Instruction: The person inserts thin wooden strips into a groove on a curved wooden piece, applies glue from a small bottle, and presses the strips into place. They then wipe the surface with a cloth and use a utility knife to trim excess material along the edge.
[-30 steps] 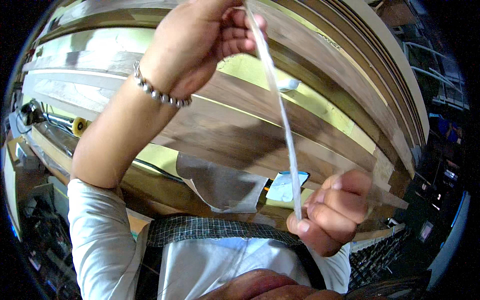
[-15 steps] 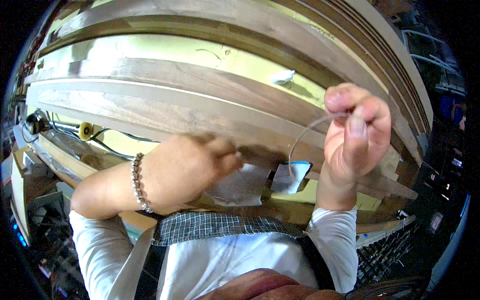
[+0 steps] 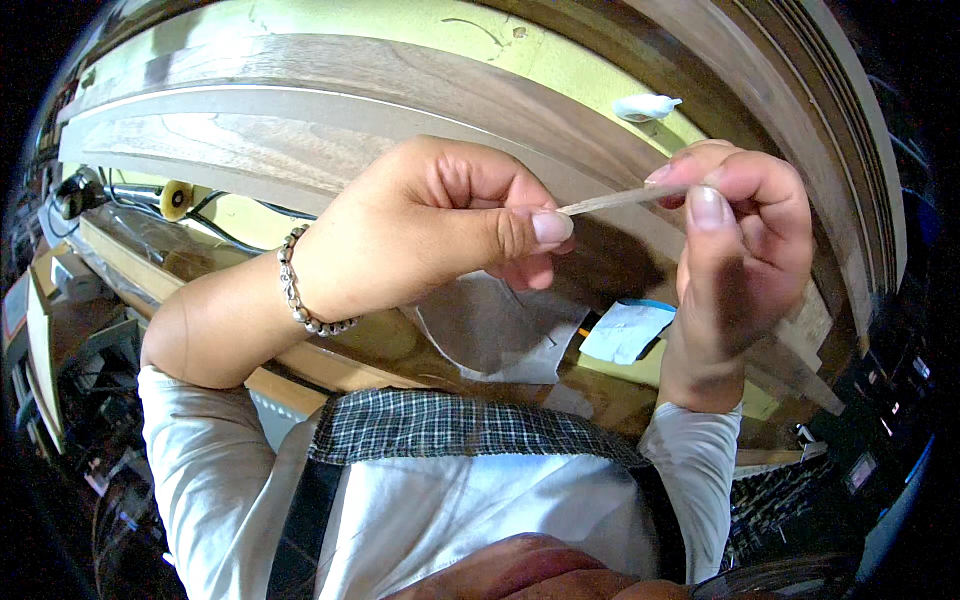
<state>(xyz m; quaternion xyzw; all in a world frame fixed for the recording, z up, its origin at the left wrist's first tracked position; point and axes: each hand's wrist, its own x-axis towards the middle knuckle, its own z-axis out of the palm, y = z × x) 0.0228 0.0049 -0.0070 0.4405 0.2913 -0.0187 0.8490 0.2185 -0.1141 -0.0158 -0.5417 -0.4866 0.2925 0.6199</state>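
A thin, pale, narrow strip (image 3: 625, 200) is stretched almost straight between my two hands, above the wooden boards. It looks slightly see-through; its material I cannot make out for sure. My left hand (image 3: 430, 225), a beaded metal bracelet (image 3: 295, 285) at its wrist, is closed, pinching the strip's left end between thumb and fingers. Higher and to the right, my right hand (image 3: 755, 240) is closed too, with the other end between its thumb and forefinger. Below the hands lie a grey sheet (image 3: 510, 335) and a small white piece with a blue edge (image 3: 625, 332).
Long wooden boards (image 3: 300, 140) lie across the yellow worktop (image 3: 420, 32). A small white squeeze bottle (image 3: 645, 107) lies beyond my right hand. At the left sits a corded tool (image 3: 172, 200) with a round yellow part and black cables. More boards (image 3: 800, 130) are lined up at the right.
My left hand has moved right and up and now pinches the strip's free end. The strip, which hung curved from my right hand, is now drawn nearly straight. The view has shifted.
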